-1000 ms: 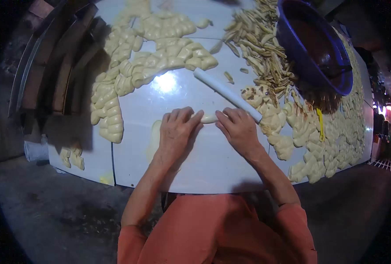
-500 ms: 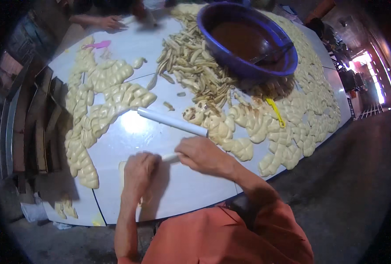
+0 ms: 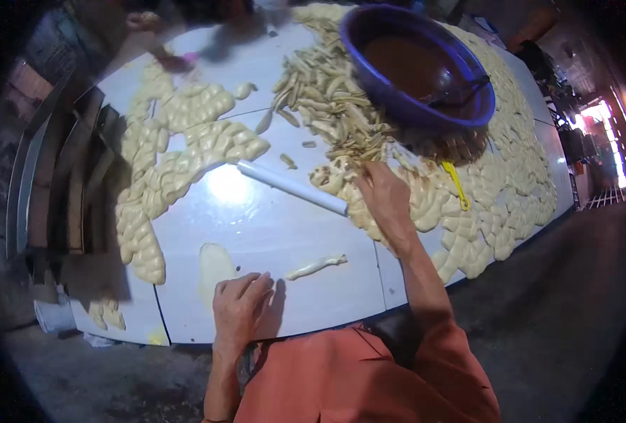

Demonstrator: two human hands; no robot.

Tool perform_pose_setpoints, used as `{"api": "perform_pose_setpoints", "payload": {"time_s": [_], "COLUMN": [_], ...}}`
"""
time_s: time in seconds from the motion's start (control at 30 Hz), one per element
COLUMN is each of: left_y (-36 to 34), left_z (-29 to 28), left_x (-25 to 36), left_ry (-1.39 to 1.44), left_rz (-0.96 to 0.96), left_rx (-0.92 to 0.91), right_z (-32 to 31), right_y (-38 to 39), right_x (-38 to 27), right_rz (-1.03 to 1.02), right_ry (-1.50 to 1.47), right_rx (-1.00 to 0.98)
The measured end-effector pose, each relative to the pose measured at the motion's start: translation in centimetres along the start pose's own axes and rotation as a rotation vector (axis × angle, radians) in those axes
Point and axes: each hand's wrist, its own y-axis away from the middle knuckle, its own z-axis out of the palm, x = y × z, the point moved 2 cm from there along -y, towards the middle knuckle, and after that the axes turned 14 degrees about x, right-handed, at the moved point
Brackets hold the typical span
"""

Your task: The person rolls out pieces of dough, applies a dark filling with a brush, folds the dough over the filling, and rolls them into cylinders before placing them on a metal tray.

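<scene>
My right hand [image 3: 387,194] reaches over the near edge of a pile of long beige-brown banana-like pieces [image 3: 327,95], beside soft pale dough. Its fingers are bent down into that edge, and what they grip is hidden. My left hand [image 3: 242,303] rests near the table's front edge, empty, its fingers loosely apart. Just beyond it lies a flattened oval of dough [image 3: 216,266]. To its right is a thin, pale dough roll [image 3: 316,266], untouched on the table. A smooth white rod, like a rolling pin [image 3: 292,187], lies slantwise farther off.
A blue-purple basin [image 3: 419,113] of brown liquid stands on the pile. Flattened dough pieces cover the table's left [image 3: 179,169] and right [image 3: 496,204]. A yellow tool [image 3: 456,185] lies on the dough. Another person's blurred hand [image 3: 144,22] is at the far left; metal trays [image 3: 52,183] stand left.
My right hand has left the dough roll and moved forward to the pile. My left hand has let go and come nearer; the roll now lies on the table. The other person's hand moved left.
</scene>
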Motion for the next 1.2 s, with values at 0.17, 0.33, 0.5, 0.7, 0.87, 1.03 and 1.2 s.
{"api": "perform_pose_setpoints", "payload": {"time_s": [0.17, 0.33, 0.5, 0.7, 0.87, 1.03, 1.2], "left_y": [4.5, 8.2, 10.4, 10.8, 9.5, 9.1, 8.2], "left_z": [-4.3, -7.2, -8.0, -6.8, -6.7, -6.3, -6.4], "left_x": [-2.8, -5.4, -6.9, -8.6, -9.1, -10.2, -10.9], "left_ry": [-0.113, -0.167, -0.119, -0.007, 0.069, 0.116, 0.157], "left_rz": [-0.096, -0.258, -0.287, -0.211, -0.105, -0.071, -0.007], "left_rx": [0.096, 0.166, 0.115, 0.076, 0.075, 0.035, 0.017], "right_z": [0.2, -1.9, -0.8, 2.6, 3.6, 4.4, 4.2], "right_y": [-0.1, 1.5, 8.2, 14.5, 16.6, 16.9, 17.3], "right_x": [-0.1, -3.7, -13.1, -20.0, -20.7, -19.7, -19.7], "right_rz": [0.047, 0.125, 0.514, -0.126, -0.363, -0.416, -0.428], "right_ry": [0.027, -0.097, -0.583, -0.522, -0.327, -0.341, -0.335], "right_rx": [-0.055, -0.078, -0.419, -0.676, -0.502, -0.455, -0.458]}}
